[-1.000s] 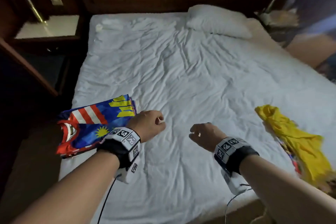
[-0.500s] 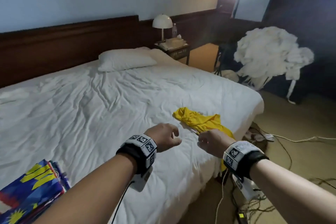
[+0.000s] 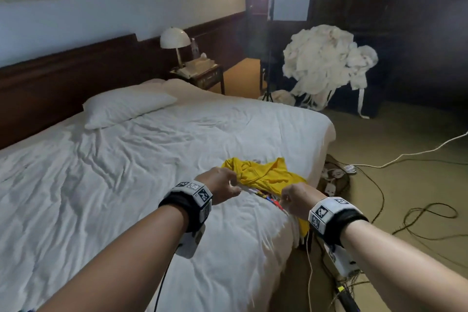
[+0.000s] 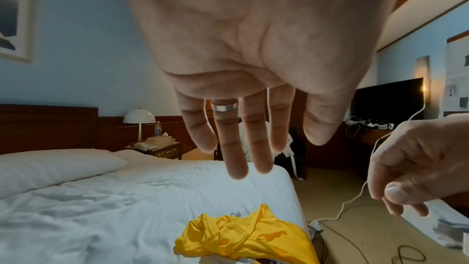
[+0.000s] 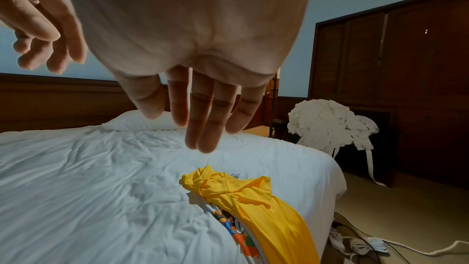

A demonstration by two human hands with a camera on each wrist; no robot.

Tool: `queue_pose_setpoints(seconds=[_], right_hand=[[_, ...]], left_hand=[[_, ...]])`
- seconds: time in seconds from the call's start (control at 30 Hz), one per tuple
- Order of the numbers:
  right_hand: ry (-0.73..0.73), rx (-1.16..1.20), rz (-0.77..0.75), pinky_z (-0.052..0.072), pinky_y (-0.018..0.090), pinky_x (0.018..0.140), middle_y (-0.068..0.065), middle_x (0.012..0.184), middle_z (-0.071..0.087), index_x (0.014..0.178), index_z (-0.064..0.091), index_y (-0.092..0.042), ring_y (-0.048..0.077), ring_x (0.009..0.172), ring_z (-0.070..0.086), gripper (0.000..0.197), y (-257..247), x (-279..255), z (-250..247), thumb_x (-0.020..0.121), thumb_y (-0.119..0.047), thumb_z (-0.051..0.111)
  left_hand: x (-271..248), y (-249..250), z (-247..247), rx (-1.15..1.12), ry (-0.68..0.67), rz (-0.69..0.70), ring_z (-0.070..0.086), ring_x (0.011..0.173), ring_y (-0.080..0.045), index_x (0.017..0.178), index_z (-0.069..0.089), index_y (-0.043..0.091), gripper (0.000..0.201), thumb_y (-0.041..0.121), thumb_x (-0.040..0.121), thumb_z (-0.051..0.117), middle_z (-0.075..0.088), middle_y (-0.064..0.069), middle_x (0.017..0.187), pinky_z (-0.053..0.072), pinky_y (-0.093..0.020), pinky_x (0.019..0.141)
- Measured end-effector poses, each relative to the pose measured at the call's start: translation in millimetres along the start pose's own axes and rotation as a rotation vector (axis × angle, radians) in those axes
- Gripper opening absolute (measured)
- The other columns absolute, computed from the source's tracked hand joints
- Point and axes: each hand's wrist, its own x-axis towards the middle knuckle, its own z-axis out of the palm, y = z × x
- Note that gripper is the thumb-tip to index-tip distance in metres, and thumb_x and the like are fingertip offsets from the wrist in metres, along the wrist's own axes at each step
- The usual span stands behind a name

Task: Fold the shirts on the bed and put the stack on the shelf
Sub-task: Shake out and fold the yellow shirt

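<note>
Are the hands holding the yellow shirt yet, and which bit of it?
No, nothing is held. The left hand and right hand both hang above the crumpled yellow shirt on the bed, fingers loose and not touching it.

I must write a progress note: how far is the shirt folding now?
Done: no folded stack shows in these views. In hand: nothing yet; the left hand and right hand hover open over the crumpled yellow shirt at the bed edge, not gripping it. Left: fold that shirt and the printed shirt under it, then carry the stack to the shelf, which is out of view.
</note>
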Motion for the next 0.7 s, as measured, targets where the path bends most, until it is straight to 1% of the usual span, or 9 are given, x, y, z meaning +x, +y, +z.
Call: queue_pose_setpoints(seconds=[0.1, 0.17, 0.2, 0.27, 0.33, 0.4, 0.53, 0.63, 0.7], right_hand=[[-0.019, 0.011, 0.022, 0.048, 0.028, 0.07, 0.005, 0.086, 0.063, 0.09, 0.068, -0.02, 0.028, 0.082, 0.061, 0.018, -0.6, 20.3, 12.6, 0.092, -0.034, 0.056], [-0.033, 0.016, 0.043, 0.039, 0.025, 0.065, 0.0, 0.079, 0.054, 0.077, 0.058, -0.024, 0.025, 0.075, 0.052, 0.019, 1.1, 37.3, 19.6, 0.092, -0.035, 0.056], [-0.047, 0.02, 0.049, 0.036, 0.025, 0.065, -0.001, 0.078, 0.051, 0.071, 0.051, -0.024, 0.024, 0.074, 0.049, 0.024, 3.1, 47.8, 23.2, 0.092, -0.035, 0.055], [-0.095, 0.019, 0.056, 0.037, 0.027, 0.064, -0.001, 0.079, 0.051, 0.069, 0.047, -0.025, 0.024, 0.075, 0.049, 0.027, 8.5, 72.7, 28.1, 0.092, -0.036, 0.054], [-0.138, 0.011, 0.054, 0.044, 0.029, 0.066, 0.001, 0.082, 0.056, 0.077, 0.057, -0.025, 0.026, 0.078, 0.054, 0.02, 15.0, 103.2, 31.1, 0.093, -0.037, 0.054], [-0.17, -0.001, 0.04, 0.049, 0.03, 0.069, 0.005, 0.085, 0.062, 0.084, 0.065, -0.023, 0.029, 0.082, 0.06, 0.02, 23.3, 138.4, 35.1, 0.093, -0.036, 0.053], [-0.251, -0.03, 0.02, 0.048, 0.03, 0.067, 0.006, 0.095, 0.067, 0.084, 0.061, -0.021, 0.029, 0.086, 0.064, 0.019, 46.1, 220.2, 47.3, 0.094, -0.035, 0.051], [-0.326, -0.047, 0.031, 0.05, 0.031, 0.072, 0.006, 0.106, 0.066, 0.103, 0.066, -0.022, 0.029, 0.096, 0.064, 0.019, 64.3, 288.0, 64.2, 0.092, -0.032, 0.054], [-0.393, -0.069, -0.011, 0.054, 0.035, 0.079, 0.005, 0.115, 0.063, 0.116, 0.063, -0.023, 0.028, 0.104, 0.062, 0.026, 75.7, 332.0, 80.5, 0.092, -0.03, 0.055]], left_hand=[[22.5, -12.5, 4.0, 0.034, -0.049, -0.01, 0.064, 0.105, -0.023, 0.098, 0.067, 0.033, 0.021, 0.051, 0.086, 0.064, 0.068, 0.0, 0.115, 0.053, -0.036, 0.092], [41.3, -19.7, 5.2, 0.054, -0.073, -0.017, 0.064, 0.106, -0.022, 0.102, 0.067, 0.032, 0.024, 0.05, 0.087, 0.063, 0.068, 0.0, 0.116, 0.052, -0.034, 0.091], [52.1, -22.9, 5.9, 0.061, -0.082, -0.013, 0.064, 0.106, -0.022, 0.103, 0.067, 0.032, 0.024, 0.05, 0.088, 0.063, 0.067, 0.0, 0.117, 0.052, -0.034, 0.091], [75.2, -27.7, 7.1, 0.077, -0.1, -0.011, 0.063, 0.109, -0.022, 0.104, 0.067, 0.03, 0.024, 0.048, 0.089, 0.062, 0.067, 0.0, 0.119, 0.051, -0.033, 0.091], [102.1, -32.5, 10.0, 0.088, -0.126, -0.017, 0.062, 0.11, -0.022, 0.107, 0.066, 0.029, 0.026, 0.047, 0.09, 0.061, 0.066, 0.001, 0.12, 0.05, -0.033, 0.091], [131.8, -38.3, 14.4, 0.091, -0.153, -0.034, 0.062, 0.11, -0.022, 0.109, 0.066, 0.029, 0.027, 0.048, 0.09, 0.06, 0.066, 0.001, 0.12, 0.05, -0.033, 0.091], [198.9, -52.7, 24.9, 0.074, -0.229, -0.093, 0.061, 0.113, -0.022, 0.113, 0.064, 0.028, 0.028, 0.045, 0.093, 0.059, 0.066, 0.001, 0.121, 0.048, -0.031, 0.091], [255.1, -67.9, 38.1, 0.046, -0.302, -0.143, 0.061, 0.115, -0.022, 0.119, 0.064, 0.028, 0.03, 0.044, 0.094, 0.057, 0.067, 0.002, 0.122, 0.049, -0.033, 0.093], [291.2, -80.8, 53.6, 0.016, -0.336, -0.194, 0.06, 0.116, -0.023, 0.122, 0.063, 0.028, 0.032, 0.043, 0.094, 0.057, 0.067, 0.001, 0.122, 0.049, -0.035, 0.095]])
